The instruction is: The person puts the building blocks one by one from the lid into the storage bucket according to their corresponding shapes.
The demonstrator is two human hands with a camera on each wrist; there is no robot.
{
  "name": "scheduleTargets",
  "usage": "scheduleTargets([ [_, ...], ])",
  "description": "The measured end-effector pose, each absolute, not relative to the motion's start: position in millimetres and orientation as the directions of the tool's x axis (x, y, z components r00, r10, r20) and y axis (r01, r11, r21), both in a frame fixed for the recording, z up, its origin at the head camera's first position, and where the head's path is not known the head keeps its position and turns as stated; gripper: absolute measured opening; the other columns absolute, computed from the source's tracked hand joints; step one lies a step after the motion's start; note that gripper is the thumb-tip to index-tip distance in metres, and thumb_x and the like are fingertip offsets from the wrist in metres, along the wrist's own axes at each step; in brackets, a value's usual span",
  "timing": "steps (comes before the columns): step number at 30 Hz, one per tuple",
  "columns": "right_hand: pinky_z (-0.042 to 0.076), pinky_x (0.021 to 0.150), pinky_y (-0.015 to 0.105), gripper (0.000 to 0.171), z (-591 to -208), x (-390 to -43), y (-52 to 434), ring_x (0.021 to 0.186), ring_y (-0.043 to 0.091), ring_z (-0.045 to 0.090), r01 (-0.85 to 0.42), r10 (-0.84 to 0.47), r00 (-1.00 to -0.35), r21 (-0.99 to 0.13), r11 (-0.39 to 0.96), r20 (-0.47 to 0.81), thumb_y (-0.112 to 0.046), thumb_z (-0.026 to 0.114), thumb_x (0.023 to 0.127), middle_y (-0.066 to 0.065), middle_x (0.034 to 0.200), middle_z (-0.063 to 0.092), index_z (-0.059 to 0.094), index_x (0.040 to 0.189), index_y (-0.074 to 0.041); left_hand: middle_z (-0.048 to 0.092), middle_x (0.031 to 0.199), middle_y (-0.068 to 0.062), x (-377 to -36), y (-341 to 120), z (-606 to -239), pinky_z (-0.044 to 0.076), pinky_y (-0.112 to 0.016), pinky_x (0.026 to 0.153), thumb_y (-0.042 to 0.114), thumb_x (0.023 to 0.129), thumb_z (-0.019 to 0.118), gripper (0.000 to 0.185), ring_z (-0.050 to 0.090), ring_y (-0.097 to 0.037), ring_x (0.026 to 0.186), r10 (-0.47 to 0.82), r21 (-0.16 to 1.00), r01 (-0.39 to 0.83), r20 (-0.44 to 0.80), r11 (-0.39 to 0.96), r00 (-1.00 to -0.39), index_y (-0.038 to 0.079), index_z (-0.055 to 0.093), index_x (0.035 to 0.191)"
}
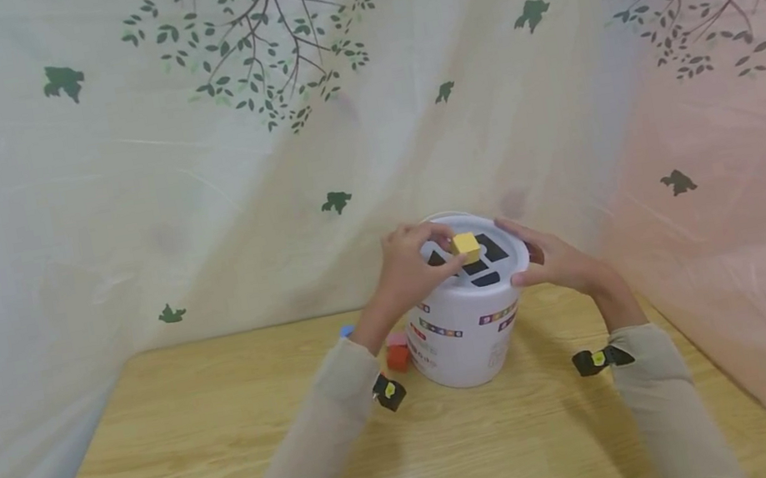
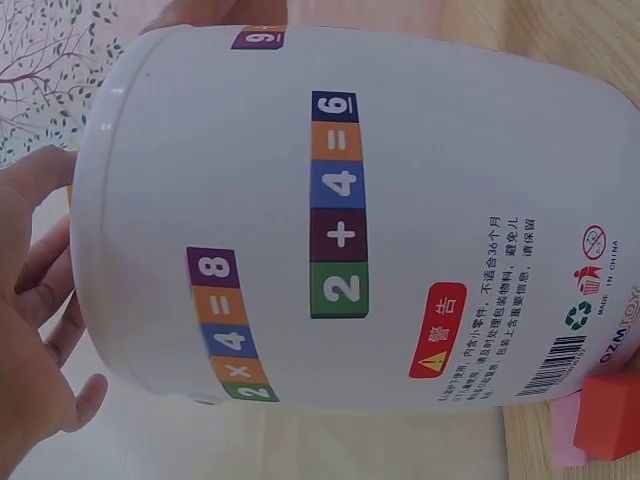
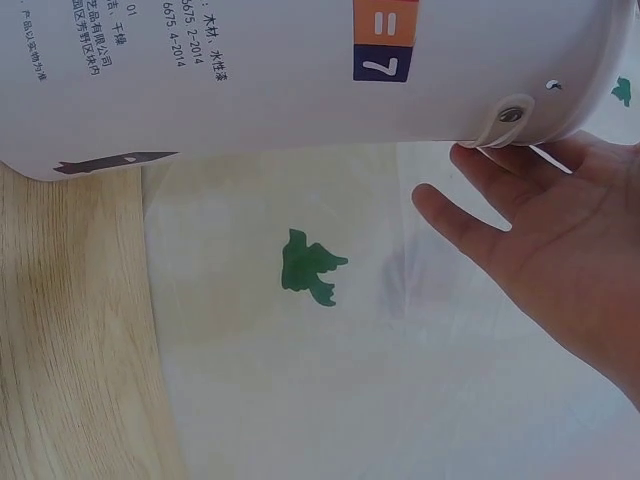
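A white bucket [image 1: 465, 344] with printed number strips stands upright on the table, its lid [image 1: 491, 265] pierced by several dark shaped holes. Over that lid my left hand [image 1: 406, 265] pinches a yellow cube [image 1: 465, 247] between thumb and fingers. Whether the cube touches the lid, I cannot tell. On the other side, my right hand [image 1: 557, 260] rests spread fingers and thumb against the bucket's rim. Its fingers [image 3: 490, 180] lie near the handle's fixing point in the right wrist view. The left wrist view shows the bucket's side [image 2: 430, 180], with the cube mostly hidden.
A red block [image 1: 398, 357] and a pink block [image 1: 396, 340] sit at the bucket's left foot. A blue block [image 1: 347, 331] lies behind the left forearm. Patterned cloth [image 1: 234, 213] hangs along the back edge of the wooden table [image 1: 196, 439].
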State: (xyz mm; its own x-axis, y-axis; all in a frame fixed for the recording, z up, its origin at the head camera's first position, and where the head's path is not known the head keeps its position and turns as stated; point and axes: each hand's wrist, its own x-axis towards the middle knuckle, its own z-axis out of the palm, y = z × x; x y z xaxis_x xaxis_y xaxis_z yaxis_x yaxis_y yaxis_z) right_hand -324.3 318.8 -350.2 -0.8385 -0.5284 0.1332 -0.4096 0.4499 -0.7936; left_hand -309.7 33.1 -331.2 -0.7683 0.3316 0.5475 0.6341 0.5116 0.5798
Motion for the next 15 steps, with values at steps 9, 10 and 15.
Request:
scheduleTargets([
  [9, 0.033, 0.114, 0.066, 0.100, -348.7, -323.4, 317.2, 0.149, 0.046, 0.032, -0.394, -0.519, -0.847, -0.795, 0.461, 0.119, -0.022, 0.075, 0.090, 0.014, 0.171, 0.017, 0.009, 0.165, -0.014, 0.069, 0.104, 0.002, -309.5, 40.1, -336.1, 0.035, -0.047, 0.104, 0.034, 0.086, 0.081, 0.030, 0.053, -0.019, 0.108, 0.357, 0.511, 0.657, 0.567, 0.554, -0.742, 0.017, 0.067, 0.107],
  [10, 0.033, 0.114, 0.066, 0.100, -348.3, -323.4, 317.2, 0.149, 0.046, 0.032, -0.397, -0.522, -0.845, -0.795, 0.459, 0.120, -0.021, 0.075, 0.090, 0.015, 0.170, 0.017, 0.009, 0.165, -0.014, 0.069, 0.105, 0.002, -309.3, 40.7, -336.5, 0.035, -0.047, 0.104, 0.034, 0.087, 0.080, 0.030, 0.053, -0.018, 0.108, 0.363, 0.510, 0.659, 0.565, 0.553, -0.741, 0.018, 0.067, 0.107],
  [15, 0.033, 0.114, 0.066, 0.101, -348.0, -322.7, 317.7, 0.149, 0.047, 0.032, -0.394, -0.526, -0.843, -0.800, 0.452, 0.117, -0.021, 0.075, 0.090, 0.015, 0.171, 0.016, 0.008, 0.165, -0.014, 0.069, 0.108, 0.002, -308.4, 43.8, -337.9, 0.032, -0.048, 0.108, 0.035, 0.087, 0.080, 0.029, 0.053, -0.019, 0.111, 0.377, 0.521, 0.655, 0.545, 0.548, -0.749, 0.019, 0.066, 0.108],
])
